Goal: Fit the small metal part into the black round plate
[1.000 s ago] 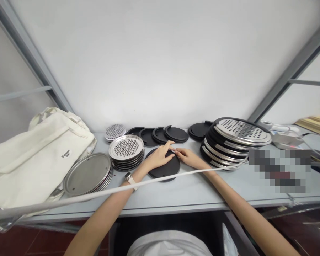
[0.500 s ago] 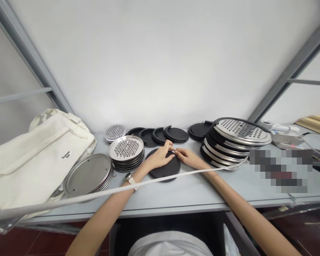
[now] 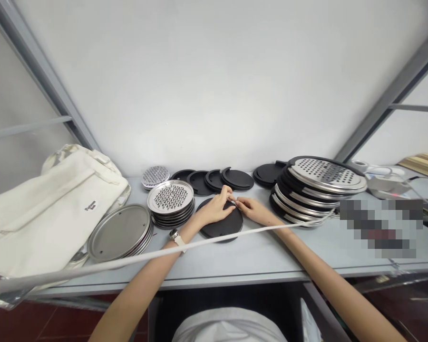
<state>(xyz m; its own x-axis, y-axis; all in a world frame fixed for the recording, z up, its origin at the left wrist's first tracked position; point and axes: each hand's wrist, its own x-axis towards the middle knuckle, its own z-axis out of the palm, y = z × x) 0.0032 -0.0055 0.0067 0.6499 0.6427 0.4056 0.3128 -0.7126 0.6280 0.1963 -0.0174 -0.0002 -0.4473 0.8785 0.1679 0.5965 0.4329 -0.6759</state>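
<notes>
A round black disc [image 3: 223, 227] lies flat on the table in front of me. My left hand [image 3: 217, 207] rests over its upper part, thumb stretched across it, fingertips closed at its far edge. On the disc's right rim, my right hand [image 3: 251, 209] is pinched, its fingertips meeting those of the left. Something small and pale shows between the fingertips, too small to name. Left of the disc stands a stack of round metal graters [image 3: 170, 196]. On the right rises a tall stack of larger perforated metal discs with black rims [image 3: 324, 172].
Several black discs [image 3: 237, 179] overlap along the wall. Plain metal discs [image 3: 119, 232] are stacked at the left beside a cream bag [image 3: 57, 209]. A white cord [image 3: 128, 260] crosses in front of my forearms. A grey device [image 3: 387, 186] sits at the far right.
The whole view has shifted slightly, so the things on the table appear a little further right. Both hands keep nearly the same pose at the disc.
</notes>
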